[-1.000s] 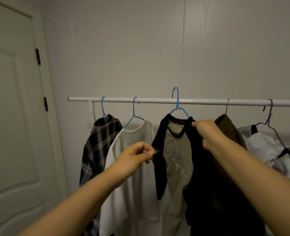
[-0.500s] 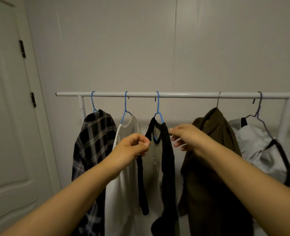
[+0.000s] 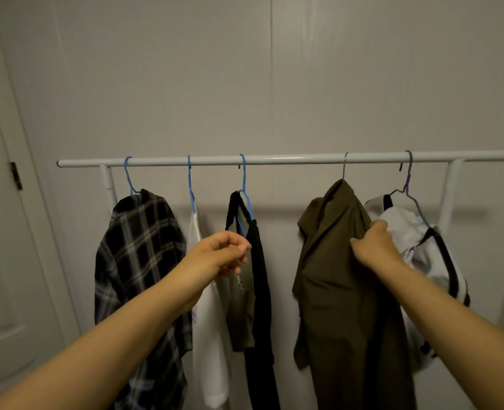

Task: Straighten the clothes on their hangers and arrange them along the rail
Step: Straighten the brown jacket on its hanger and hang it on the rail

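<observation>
**Five garments on the rail, right hand on the olive shirt**

At far left a white door runs out of the picture, only its hinged edge showing. The white rail crosses the view and is cut off at the right edge. A plaid shirt hangs first on a blue hanger, its lower part hidden behind the left forearm. Next is a white T-shirt, seen nearly edge-on and partly covered by the left hand. That hand's fingers are curled, thumb against fingertips, in front of the black-and-grey T-shirt; whether it pinches the cloth or holds nothing cannot be told. This shirt too hangs edge-on, its printed lettering too small to read. A gap on the rail follows. The olive shirt hangs from a metal hook, and the right hand grips its right shoulder, fingers curled into the fabric. Just beside it, a white garment with black trim hangs askew on a purple hanger, partly behind the right arm.
</observation>
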